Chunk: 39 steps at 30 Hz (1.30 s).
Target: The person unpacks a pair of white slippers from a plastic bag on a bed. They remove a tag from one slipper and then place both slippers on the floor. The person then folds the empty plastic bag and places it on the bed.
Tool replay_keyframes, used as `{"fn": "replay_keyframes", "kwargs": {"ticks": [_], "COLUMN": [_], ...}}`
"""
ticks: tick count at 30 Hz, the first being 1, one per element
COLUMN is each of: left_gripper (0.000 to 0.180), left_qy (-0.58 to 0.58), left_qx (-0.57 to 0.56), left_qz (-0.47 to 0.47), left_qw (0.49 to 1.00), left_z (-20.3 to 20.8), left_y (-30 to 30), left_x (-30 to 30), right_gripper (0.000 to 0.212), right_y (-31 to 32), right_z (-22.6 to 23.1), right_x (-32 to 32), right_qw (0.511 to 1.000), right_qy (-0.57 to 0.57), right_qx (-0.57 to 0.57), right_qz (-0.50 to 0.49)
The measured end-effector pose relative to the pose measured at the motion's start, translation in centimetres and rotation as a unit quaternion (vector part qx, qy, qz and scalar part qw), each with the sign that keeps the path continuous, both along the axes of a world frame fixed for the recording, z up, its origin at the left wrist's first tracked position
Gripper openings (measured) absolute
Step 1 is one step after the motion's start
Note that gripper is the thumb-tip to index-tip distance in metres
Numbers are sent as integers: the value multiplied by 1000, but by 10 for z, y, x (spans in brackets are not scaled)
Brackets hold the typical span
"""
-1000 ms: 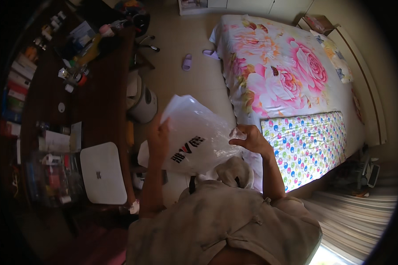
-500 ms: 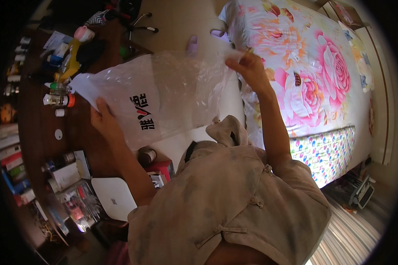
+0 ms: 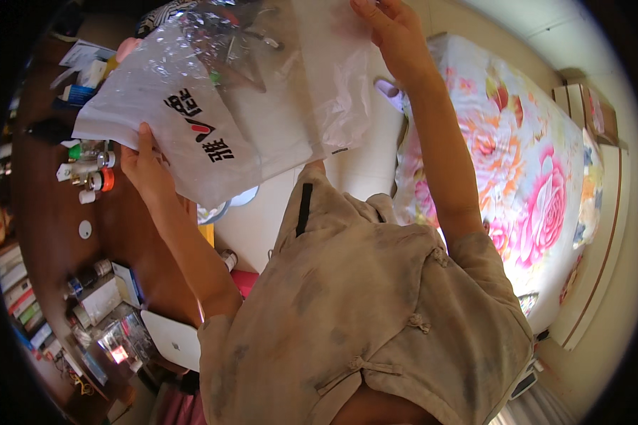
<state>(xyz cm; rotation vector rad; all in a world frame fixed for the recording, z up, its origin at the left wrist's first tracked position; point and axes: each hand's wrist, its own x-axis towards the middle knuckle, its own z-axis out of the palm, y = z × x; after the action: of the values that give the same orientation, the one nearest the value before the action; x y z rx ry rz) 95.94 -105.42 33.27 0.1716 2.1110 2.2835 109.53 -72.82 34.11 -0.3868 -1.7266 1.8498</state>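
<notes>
A large plastic bag (image 3: 290,127), partly clear and partly whitish with dark printed characters and a red mark, is stretched out in front of me. My left hand (image 3: 147,173) is closed on its lower left edge, the thumb lying over the plastic. At the far right corner my right hand (image 3: 397,46) pinches the bag, close to the picture's upper rim. Through the clear part the floor and chair legs show. The bag looks flat, and its far edge runs out of view.
A dark wooden desk (image 3: 138,241) on the left bears small jars (image 3: 96,177), a silver laptop (image 3: 170,340) and a clear box (image 3: 124,340). To the right stands a bed with a flowered cover (image 3: 517,177). A lilac slipper (image 3: 388,88) lies on the floor beside it.
Both hands have carried the bag up and away from my body, the right hand farthest. The bag is now tilted, its right side higher. The view has shifted too.
</notes>
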Motion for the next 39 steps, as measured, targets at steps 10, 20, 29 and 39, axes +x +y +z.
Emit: {"fn": "replay_keyframes", "kwargs": {"ticks": [10,20,29,39], "left_gripper": [27,24,22,18], "left_qy": [-17,58,-96,132], "left_qx": [132,23,-35,-141], "left_qz": [-35,-150,-90,49], "left_qw": [990,987,991,980], "left_z": [-27,-31,-38,-44], "left_y": [202,418,587,677], "left_x": [-234,-376,-473,-630], "right_gripper": [29,21,22,16], "right_y": [150,379,573,698], "right_z": [-45,-39,-39,-16], "right_x": [-174,-291,-433,-641], "right_qw": [968,988,989,986], "right_qy": [-147,-149,-142,-84], "right_qx": [-166,-16,8,54], "right_qz": [118,-46,-28,136]}}
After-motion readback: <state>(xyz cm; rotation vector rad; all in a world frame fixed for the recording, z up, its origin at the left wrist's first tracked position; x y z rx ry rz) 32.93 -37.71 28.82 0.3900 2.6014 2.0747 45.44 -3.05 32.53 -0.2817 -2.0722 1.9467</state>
